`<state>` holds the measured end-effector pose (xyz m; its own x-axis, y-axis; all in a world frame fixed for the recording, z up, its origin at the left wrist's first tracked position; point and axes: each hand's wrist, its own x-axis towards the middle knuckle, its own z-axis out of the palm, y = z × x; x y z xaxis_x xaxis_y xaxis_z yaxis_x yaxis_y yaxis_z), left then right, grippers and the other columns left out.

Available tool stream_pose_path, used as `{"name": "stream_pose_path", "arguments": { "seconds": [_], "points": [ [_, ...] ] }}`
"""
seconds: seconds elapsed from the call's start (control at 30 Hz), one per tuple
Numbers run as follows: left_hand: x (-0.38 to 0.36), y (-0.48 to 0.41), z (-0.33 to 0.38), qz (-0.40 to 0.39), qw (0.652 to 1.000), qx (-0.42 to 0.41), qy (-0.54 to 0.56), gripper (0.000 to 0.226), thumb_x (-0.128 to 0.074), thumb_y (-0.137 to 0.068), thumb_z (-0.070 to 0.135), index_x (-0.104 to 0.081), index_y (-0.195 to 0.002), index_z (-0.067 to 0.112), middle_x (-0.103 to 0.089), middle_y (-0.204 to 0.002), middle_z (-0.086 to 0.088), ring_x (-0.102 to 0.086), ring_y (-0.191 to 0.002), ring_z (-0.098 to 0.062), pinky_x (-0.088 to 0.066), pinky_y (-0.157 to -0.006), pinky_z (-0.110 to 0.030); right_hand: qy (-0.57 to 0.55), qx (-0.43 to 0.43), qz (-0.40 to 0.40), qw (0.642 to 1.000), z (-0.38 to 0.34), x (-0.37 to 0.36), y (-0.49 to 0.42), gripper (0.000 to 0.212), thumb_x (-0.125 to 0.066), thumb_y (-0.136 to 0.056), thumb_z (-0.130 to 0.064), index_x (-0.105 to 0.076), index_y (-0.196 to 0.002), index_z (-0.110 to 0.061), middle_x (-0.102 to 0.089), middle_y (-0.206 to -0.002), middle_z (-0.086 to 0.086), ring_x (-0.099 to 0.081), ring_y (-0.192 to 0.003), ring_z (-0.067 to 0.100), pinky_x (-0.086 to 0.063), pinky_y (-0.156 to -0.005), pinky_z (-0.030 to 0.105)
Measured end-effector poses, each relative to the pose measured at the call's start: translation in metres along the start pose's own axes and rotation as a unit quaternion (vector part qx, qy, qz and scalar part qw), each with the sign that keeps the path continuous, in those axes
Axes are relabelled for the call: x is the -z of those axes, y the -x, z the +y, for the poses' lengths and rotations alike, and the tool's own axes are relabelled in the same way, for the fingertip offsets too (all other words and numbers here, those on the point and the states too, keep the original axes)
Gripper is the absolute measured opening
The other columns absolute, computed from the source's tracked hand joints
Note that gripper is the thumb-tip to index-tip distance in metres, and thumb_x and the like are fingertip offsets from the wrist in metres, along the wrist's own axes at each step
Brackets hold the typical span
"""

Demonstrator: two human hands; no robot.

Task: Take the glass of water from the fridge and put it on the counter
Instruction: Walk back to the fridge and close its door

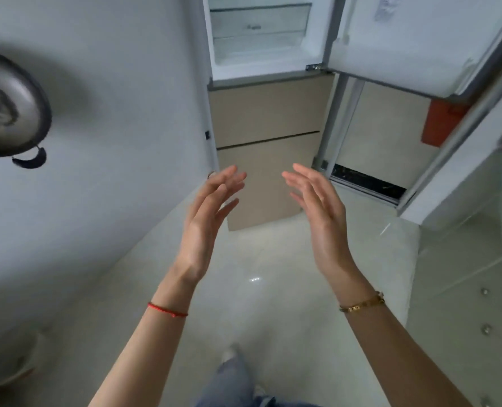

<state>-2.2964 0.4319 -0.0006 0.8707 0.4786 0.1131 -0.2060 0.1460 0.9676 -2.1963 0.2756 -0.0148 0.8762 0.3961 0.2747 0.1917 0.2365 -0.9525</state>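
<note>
Fingers [229,183] of both hands are spread and loosely straight, gripping nothing. The left hand [207,218] and the right hand [320,212] sit in the middle of the frame, palms turned toward each other with a clear gap between them, both empty.

At the top centre stands the fridge [268,110] with its upper compartment open. Inside it a clear drawer [260,23] shows behind a shelf edge, and I cannot make out anything in it. The glass of water cannot be seen anywhere in this view. The fridge door [414,48] swings out to the upper right, its white inner side facing the camera. Below the open compartment are two closed beige drawer fronts.

The floor [273,289] is pale, glossy tile with a small bright reflection near the centre. A plain white wall [111,83] fills the left half. At the far left edge hangs a round, grey, blurred object [8,110] that I cannot identify. A pale cabinet [461,289] with small round knobs runs down the right edge.

Both forearms rise from the bottom of the frame. A thin red string [167,310] circles the left wrist, a gold bracelet [361,304] the right. A leg in blue jeans [232,380] shows at the bottom centre.
</note>
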Motion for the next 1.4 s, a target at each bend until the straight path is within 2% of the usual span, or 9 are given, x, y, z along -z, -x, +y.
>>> {"name": "stream_pose_path", "arguments": {
  "seconds": [0.13,0.23,0.37,0.53,0.7,0.9,1.07,1.23,1.4],
  "points": [
    [-0.019,-0.064,-0.007,-0.040,0.999,-0.004,0.007,0.038,-0.046,-0.096,0.031,-0.063,-0.130,0.026,-0.069,-0.136,0.001,-0.061,-0.133,-0.014,-0.043,-0.118,-0.041,0.015,0.024,0.033,0.999,0.010,0.017,-0.046,0.034,-0.047,-0.107,-0.019,-0.058,-0.137,-0.009,-0.070,-0.132,0.000,-0.062,-0.131,0.013,-0.042,-0.120,0.045],
    [-0.036,-0.119,-0.009,-0.078,0.997,-0.019,0.006,0.038,-0.046,-0.096,0.030,-0.062,-0.131,0.026,-0.069,-0.136,0.002,-0.061,-0.133,-0.013,-0.044,-0.115,-0.038,0.031,0.043,0.060,0.997,0.014,0.029,-0.091,0.035,-0.046,-0.107,-0.020,-0.060,-0.136,-0.008,-0.070,-0.128,-0.014,-0.063,-0.129,0.011,-0.045,-0.118,0.042],
    [-0.059,-0.188,-0.010,-0.131,0.991,-0.038,0.006,0.039,-0.045,-0.098,0.028,-0.060,-0.134,0.024,-0.069,-0.138,0.002,-0.060,-0.134,-0.014,-0.044,-0.115,-0.037,0.055,0.085,0.102,0.990,0.016,0.038,-0.147,0.028,-0.048,-0.104,-0.033,-0.067,-0.124,-0.040,-0.067,-0.136,-0.001,-0.060,-0.133,0.018,-0.044,-0.117,0.050],
    [-0.100,-0.272,-0.010,-0.199,0.978,-0.057,-0.002,0.040,-0.045,-0.098,0.027,-0.059,-0.135,0.022,-0.067,-0.139,0.000,-0.061,-0.132,-0.013,-0.044,-0.116,-0.039,0.055,0.110,0.152,0.981,0.022,0.062,-0.212,0.037,-0.047,-0.104,-0.023,-0.058,-0.136,-0.007,-0.069,-0.132,0.004,-0.064,-0.127,0.011,-0.047,-0.115,0.041],
    [-0.152,-0.335,-0.019,-0.254,0.965,-0.064,-0.006,0.037,-0.046,-0.098,0.028,-0.060,-0.132,0.027,-0.069,-0.135,0.009,-0.062,-0.130,-0.012,-0.045,-0.116,-0.039,0.071,0.129,0.214,0.966,0.020,0.103,-0.260,0.031,-0.045,-0.105,-0.020,-0.057,-0.133,-0.015,-0.069,-0.127,-0.003,-0.064,-0.125,0.011,-0.048,-0.114,0.039],
    [-0.225,-0.384,-0.040,-0.288,0.955,-0.072,-0.011,0.042,-0.046,-0.096,0.026,-0.057,-0.136,0.023,-0.065,-0.141,0.001,-0.062,-0.130,-0.012,-0.045,-0.115,-0.038,0.080,0.142,0.259,0.952,0.022,0.169,-0.303,0.032,-0.046,-0.104,-0.023,-0.058,-0.132,-0.014,-0.070,-0.124,-0.005,-0.066,-0.122,0.010,-0.050,-0.112,0.032],
    [-0.289,-0.407,-0.061,-0.273,0.959,-0.078,-0.002,0.044,-0.046,-0.097,0.024,-0.056,-0.140,0.017,-0.065,-0.141,0.001,-0.062,-0.131,-0.012,-0.046,-0.115,-0.038,0.094,0.139,0.247,0.954,0.025,0.239,-0.337,0.035,-0.045,-0.102,-0.026,-0.057,-0.133,-0.014,-0.069,-0.126,-0.005,-0.066,-0.123,0.010,-0.050,-0.112,0.033],
    [-0.371,-0.418,-0.080,-0.199,0.977,-0.067,0.021,0.047,-0.050,-0.095,0.024,-0.057,-0.141,0.013,-0.067,-0.139,-0.001,-0.063,-0.129,-0.012,-0.047,-0.112,-0.035,0.116,0.131,0.195,0.965,0.012,0.322,-0.369,0.032,-0.047,-0.105,-0.022,-0.057,-0.134,-0.014,-0.067,-0.131,-0.003,-0.061,-0.129,0.013,-0.047,-0.116,0.039],
    [-0.430,-0.424,-0.090,-0.137,0.988,-0.066,0.022,0.046,-0.052,-0.094,0.025,-0.059,-0.139,0.015,-0.068,-0.137,0.001,-0.063,-0.130,-0.013,-0.046,-0.115,-0.040,0.145,0.113,0.179,0.967,-0.004,0.399,-0.408,0.043,-0.047,-0.106,-0.022,-0.046,-0.147,-0.011,-0.049,-0.155,0.002,-0.044,-0.145,0.014,-0.039,-0.109,0.007]
  ]
}}
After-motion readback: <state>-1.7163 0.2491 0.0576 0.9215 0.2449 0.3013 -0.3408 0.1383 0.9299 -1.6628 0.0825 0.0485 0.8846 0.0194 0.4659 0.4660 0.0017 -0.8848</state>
